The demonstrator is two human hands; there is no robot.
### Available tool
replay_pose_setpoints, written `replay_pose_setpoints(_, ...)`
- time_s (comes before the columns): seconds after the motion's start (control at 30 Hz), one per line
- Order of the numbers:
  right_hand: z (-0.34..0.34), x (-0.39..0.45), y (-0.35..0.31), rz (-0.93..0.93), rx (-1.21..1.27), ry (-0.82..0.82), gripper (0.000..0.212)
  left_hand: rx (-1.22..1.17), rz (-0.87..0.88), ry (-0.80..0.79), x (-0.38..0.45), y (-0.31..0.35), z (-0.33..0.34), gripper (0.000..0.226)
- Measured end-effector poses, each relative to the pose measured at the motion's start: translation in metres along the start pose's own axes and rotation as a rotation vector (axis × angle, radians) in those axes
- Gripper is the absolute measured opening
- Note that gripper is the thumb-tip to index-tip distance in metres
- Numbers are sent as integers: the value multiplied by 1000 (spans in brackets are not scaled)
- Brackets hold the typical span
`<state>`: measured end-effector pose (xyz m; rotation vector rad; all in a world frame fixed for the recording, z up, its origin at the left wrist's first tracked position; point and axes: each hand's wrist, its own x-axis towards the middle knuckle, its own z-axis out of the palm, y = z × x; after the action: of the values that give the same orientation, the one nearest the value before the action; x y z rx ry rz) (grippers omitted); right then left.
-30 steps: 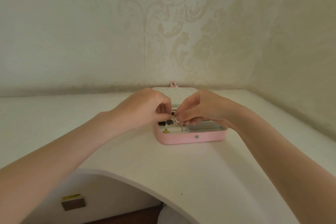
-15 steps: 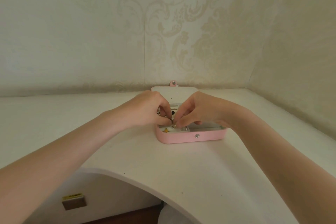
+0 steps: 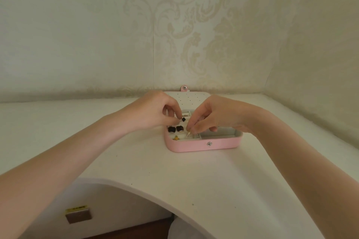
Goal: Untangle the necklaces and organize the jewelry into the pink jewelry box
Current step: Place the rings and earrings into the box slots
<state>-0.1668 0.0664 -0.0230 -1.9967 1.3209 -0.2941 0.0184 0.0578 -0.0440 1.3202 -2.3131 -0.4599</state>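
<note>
Both hands worked over the open pink rectangular jewelry box (image 3: 204,146), which sat on our white curved-edge tabletop (image 3: 174,180) near the back wall. Our left hand (image 3: 151,111) had fingers curled, thumb and forefinger pinching a small black square piece (image 3: 183,119) just above the box's left compartments. Our right hand (image 3: 215,115) also curled, fingertips pinching a thin gold-and-silver chain piece (image 3: 188,133) that hung down into the front-middle compartment. We saw two dark brown square stud earrings (image 3: 175,129) side by side in the left section, and a tiny yellow-gold charm (image 3: 176,138) in the front-left slot. Box lid (image 3: 186,96), white and dotted with holes inside, lay flat behind, its pink snap tab (image 3: 184,88) toward the patterned cream wallpaper (image 3: 194,35). A silver snap stud (image 3: 209,144) showed on the box's front wall.
</note>
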Motion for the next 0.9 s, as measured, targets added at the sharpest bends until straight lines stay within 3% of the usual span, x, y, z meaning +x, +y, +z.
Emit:
replay_pose_setpoints(0.13,5,6,-2,-9,-61,17,8,0,13,21,-3,0,-2,19)
replay_pose_setpoints(0.33,7,13,-3,-6,-117,9,12,20,40,-61,-9,5,4,5)
replay_pose_setpoints(0.9,12,13,0,-44,-111,76,3,65,70,-111,-6,10,8,2)
